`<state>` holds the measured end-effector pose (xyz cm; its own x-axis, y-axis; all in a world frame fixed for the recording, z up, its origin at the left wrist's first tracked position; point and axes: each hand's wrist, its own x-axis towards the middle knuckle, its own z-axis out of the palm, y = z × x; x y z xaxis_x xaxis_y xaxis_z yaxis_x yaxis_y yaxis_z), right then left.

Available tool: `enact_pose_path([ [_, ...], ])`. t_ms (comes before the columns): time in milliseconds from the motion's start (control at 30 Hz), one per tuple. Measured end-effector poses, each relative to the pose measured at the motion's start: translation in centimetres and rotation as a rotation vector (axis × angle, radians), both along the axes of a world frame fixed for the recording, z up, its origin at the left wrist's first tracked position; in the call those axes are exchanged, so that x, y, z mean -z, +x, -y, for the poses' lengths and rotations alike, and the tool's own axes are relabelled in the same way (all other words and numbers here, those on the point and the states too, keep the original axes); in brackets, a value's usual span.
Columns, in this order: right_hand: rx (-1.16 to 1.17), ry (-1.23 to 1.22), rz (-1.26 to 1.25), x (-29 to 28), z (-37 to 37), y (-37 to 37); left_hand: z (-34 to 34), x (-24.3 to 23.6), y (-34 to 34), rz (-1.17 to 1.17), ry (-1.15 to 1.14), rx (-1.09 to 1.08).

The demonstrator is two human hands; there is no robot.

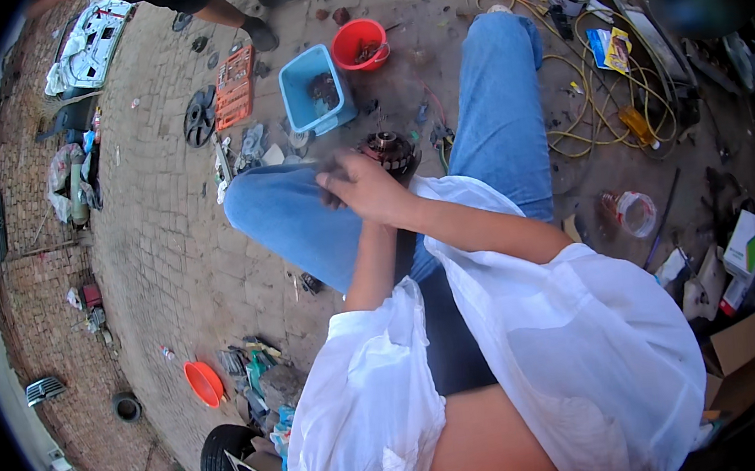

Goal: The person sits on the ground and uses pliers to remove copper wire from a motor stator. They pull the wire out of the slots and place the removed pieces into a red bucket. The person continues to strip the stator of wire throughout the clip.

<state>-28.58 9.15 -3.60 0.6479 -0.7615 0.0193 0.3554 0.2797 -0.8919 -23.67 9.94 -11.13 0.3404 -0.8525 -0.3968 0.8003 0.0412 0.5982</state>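
In front of my knees my two hands are together, with my right forearm crossing over my left wrist. My right hand (371, 186) is on top, its fingers curled in towards the left; what they hold, if anything, is hidden. Beneath it my left hand (334, 196) is mostly covered, and its fingers cannot be made out. Right against the hands is a dark round metal part (390, 149) with a coppery ring on top, resembling a motor armature. Its lower side is hidden, and I cannot tell which hand supports it.
Beyond my knees stand a blue basin (292, 106) and a red bucket (360, 30), both with dark parts inside. An orange tool case (235, 87) lies to their left. Yellow cable (580, 133) loops on the right, near a clear plastic jar (637, 214). Another person's legs (230, 16) are at the far left.
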Motion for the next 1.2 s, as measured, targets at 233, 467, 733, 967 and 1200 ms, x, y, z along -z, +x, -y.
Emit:
enact_pose_path([
  [233,-0.162,-0.106,0.098,-3.9,-1.3,-2.5,-0.2,-4.0,-0.3,-0.057,-0.181,-0.051],
  [467,-0.111,-0.348,-0.021,-5.5,-2.0,-3.9,1.1,-6.3,1.1,-0.172,-0.305,-0.073],
  [733,-0.014,-0.678,-0.190,-5.2,-0.8,-4.5,3.9,-8.9,2.4,-0.193,-0.441,-0.052],
  [967,0.211,-0.682,-0.123,-5.7,1.0,-4.3,7.5,-8.1,4.5,-0.093,-0.389,-0.028],
  [1200,0.223,-0.363,0.003,-9.1,4.4,-3.1,12.9,-5.7,5.7,0.134,-0.175,0.026],
])
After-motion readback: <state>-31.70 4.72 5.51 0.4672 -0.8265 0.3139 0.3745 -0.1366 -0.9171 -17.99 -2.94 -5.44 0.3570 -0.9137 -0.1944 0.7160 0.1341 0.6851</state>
